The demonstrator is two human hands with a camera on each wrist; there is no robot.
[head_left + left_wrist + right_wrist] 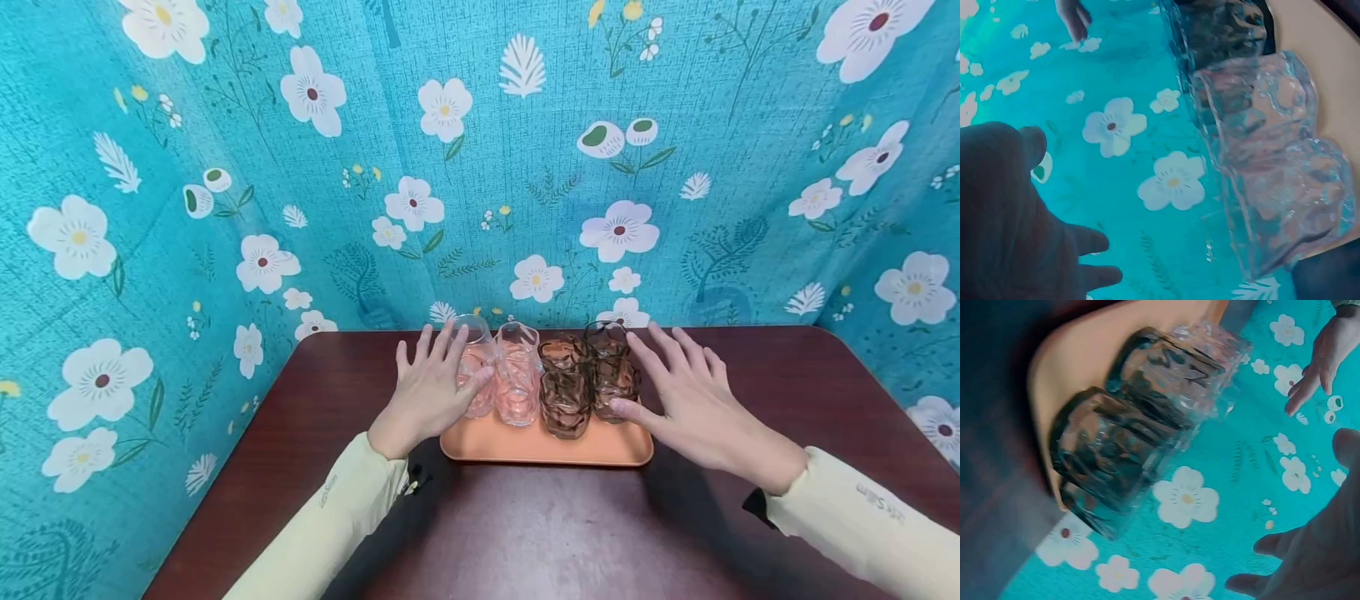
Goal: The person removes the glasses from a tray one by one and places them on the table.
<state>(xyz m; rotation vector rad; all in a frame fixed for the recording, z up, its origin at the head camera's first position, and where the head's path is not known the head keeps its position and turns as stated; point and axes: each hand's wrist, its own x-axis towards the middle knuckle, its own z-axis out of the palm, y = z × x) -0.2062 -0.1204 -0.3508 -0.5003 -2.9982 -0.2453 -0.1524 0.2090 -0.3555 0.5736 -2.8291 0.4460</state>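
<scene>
An orange tray [547, 451] lies on the table and bears clear, wavy-sided glasses [517, 379] on its left and dark brown glasses [566, 404] on its right. My left hand [427, 390] is spread beside the leftmost clear glass, its thumb overlapping that glass in the head view. On the other side, my right hand [701, 408] hovers by the rightmost brown glass with fingers extended. Both wrist views show a gap between the hand and the glasses: the left hand [1004, 212] from the clear ones [1291, 194], the right hand [1316, 550] from the brown ones [1104, 450].
The dark red-brown table [540, 533] extends around the tray. A teal curtain [480, 183] with white flowers hangs right behind the table and along both sides. The glasses stand close together near the table's back edge.
</scene>
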